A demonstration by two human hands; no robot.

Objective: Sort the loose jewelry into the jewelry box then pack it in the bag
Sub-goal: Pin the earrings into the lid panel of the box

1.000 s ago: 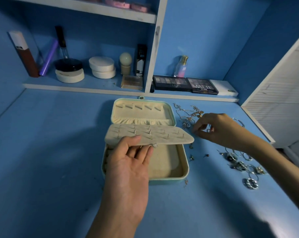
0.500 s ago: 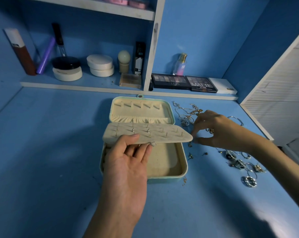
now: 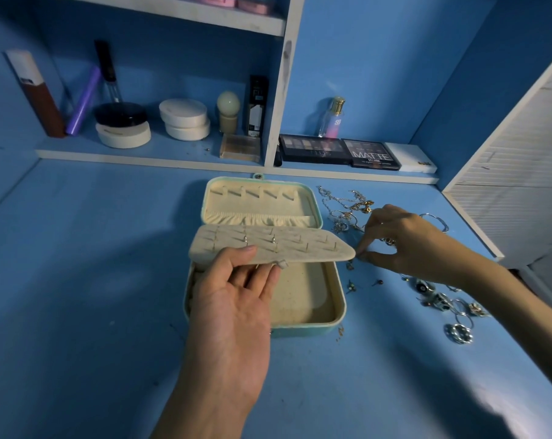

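A mint-green jewelry box lies open on the blue desk, its lid flat behind it. My left hand holds up the box's beige earring panel, thumb on top and fingers beneath; several studs are pinned in it. My right hand pinches something very small at the panel's right tip. Loose chains lie right of the lid. A few small earrings lie right of the box. Rings and other silver pieces are scattered under my right forearm. No bag is in view.
A shelf along the back wall holds cosmetic jars, tubes, a perfume bottle and eyeshadow palettes. A white louvred door stands at the right. The blue desk stretches left of the box.
My right hand has moved left from the loose jewelry to the right tip of the earring panel. My left hand keeps holding the panel up.
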